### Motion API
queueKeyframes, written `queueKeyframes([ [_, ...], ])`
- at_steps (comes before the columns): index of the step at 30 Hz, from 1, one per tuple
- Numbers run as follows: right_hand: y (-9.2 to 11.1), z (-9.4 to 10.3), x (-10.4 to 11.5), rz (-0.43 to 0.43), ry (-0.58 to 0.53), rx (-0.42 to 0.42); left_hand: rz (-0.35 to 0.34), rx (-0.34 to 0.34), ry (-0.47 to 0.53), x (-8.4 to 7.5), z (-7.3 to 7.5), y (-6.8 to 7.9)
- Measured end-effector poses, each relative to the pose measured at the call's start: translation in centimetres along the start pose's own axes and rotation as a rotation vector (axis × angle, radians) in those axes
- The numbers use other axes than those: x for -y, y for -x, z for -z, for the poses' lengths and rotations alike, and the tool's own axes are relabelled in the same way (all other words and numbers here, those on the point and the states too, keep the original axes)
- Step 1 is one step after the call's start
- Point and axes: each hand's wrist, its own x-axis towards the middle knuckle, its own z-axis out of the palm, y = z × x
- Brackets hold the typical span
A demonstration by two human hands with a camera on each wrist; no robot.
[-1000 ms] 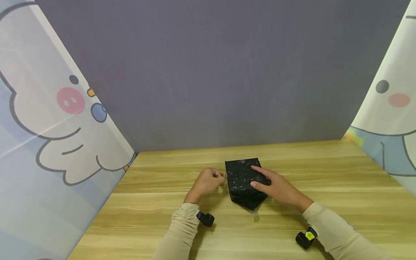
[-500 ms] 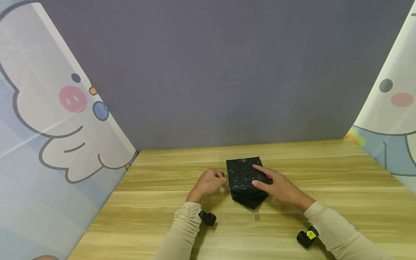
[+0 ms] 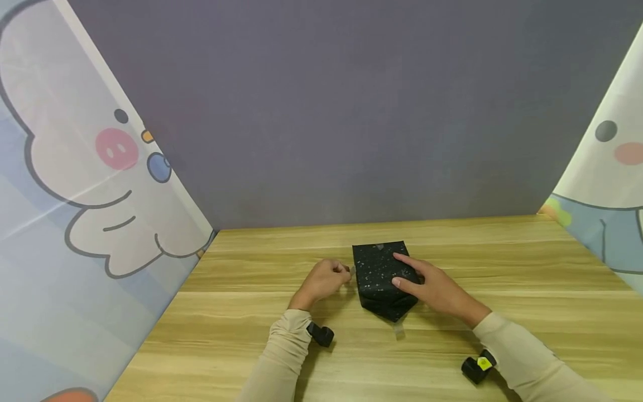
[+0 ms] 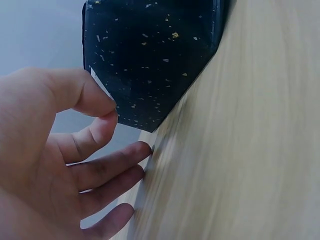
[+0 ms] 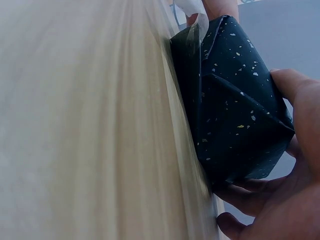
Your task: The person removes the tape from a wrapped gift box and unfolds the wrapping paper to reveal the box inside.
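Observation:
A small box-shaped package (image 3: 380,273), wrapped in black paper with pale and gold specks, lies on the wooden table. My right hand (image 3: 439,287) grips its right side; in the right wrist view the thumb (image 5: 290,82) presses one face while other fingers curl under the folded end. At the package's left side my left hand (image 3: 324,281) pinches a short strip of clear tape (image 3: 353,271) between thumb and forefinger. The other left fingers (image 4: 117,167) spread loosely beside the pointed paper flap (image 4: 135,107). A second strip of clear tape (image 3: 399,330) hangs from the near end.
The wood-grain table (image 3: 241,346) spreads around both hands. A plain grey wall (image 3: 372,111) stands at its back. Sheets with cartoon figures hang at the left (image 3: 115,195) and right (image 3: 613,184). A small black camera is strapped to each wrist.
The head view has shifted slightly, so everything sits a little further right in it. Both hands and the package keep nearly the same places relative to each other.

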Motion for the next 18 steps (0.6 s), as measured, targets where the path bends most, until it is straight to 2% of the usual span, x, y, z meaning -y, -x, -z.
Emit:
queueKeyframes([
  [18,0.14,0.32,-0.12,0.024,0.007,0.008,-0.001,0.025,0.007,-0.12,0.33,0.22],
])
